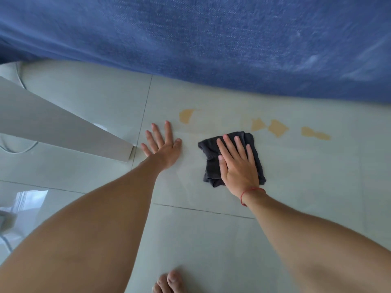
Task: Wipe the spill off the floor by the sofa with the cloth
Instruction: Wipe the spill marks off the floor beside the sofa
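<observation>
A dark grey folded cloth [211,161] lies flat on the pale tiled floor [211,240]. My right hand [238,163] presses on top of it, fingers spread and pointing toward the sofa. Tan spill patches remain on the tiles just beyond the cloth: one [186,115] up and to its left, a pair [277,127] past its far right corner, and another [315,133] further right. My left hand [161,144] rests flat on the bare floor left of the cloth, fingers apart, holding nothing. The blue sofa [211,39] fills the top of the view.
A white slanted furniture leg [63,125] ends on the floor just left of my left hand. My bare toes [169,282] show at the bottom edge. A red string bracelet [249,192] circles my right wrist.
</observation>
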Motion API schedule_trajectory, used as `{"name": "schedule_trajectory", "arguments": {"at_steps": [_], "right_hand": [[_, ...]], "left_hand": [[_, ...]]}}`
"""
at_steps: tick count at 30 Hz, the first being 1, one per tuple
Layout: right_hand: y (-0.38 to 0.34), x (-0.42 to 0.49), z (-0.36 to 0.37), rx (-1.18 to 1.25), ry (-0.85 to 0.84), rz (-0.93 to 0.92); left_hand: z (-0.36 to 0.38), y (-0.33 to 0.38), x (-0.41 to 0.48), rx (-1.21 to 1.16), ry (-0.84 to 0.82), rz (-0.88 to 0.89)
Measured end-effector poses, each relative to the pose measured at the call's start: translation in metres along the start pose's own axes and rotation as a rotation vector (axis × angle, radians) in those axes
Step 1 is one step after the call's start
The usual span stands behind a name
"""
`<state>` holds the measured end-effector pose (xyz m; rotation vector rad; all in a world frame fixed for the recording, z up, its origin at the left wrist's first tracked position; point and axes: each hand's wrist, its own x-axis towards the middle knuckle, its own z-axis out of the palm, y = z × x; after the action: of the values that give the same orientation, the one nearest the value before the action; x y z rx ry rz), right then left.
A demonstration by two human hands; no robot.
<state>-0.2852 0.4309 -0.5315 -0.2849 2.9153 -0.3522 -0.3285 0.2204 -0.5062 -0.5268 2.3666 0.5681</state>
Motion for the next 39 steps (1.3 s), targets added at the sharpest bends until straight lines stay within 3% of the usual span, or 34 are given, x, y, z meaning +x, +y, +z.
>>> {"name": "schedule_trajectory", "arguments": {"at_steps": [7, 14, 20, 25, 34, 39], "right_hand": [[-0.029, 0.075, 0.003, 0.018, 0.064, 0.220], [-0.045, 0.071, 0.002, 0.014, 0.034, 0.088], [-0.026, 0.002, 0.003, 0.008, -0.076, 0.061], [-0.005, 0.022, 0.002, -0.022, -0.024, 0.071], [-0.051, 0.111, 0.004, 0.008, 0.051, 0.173], [-0.079, 0.119, 0.008, -0.013, 0.022, 0.011]], "left_hand": [[0.005, -0.003, 0.007, 0.023, -0.007, 0.007], [0.005, 0.000, 0.005, -0.001, 0.004, 0.003], [0.008, -0.013, -0.004, 0.196, 0.221, 0.032], [0.005, -0.029, 0.012, 0.146, 0.170, 0.075], [0.000, -0.034, 0.017, 0.128, 0.077, 0.109], [-0.004, -0.033, 0.015, 0.119, 0.038, 0.099]]}}
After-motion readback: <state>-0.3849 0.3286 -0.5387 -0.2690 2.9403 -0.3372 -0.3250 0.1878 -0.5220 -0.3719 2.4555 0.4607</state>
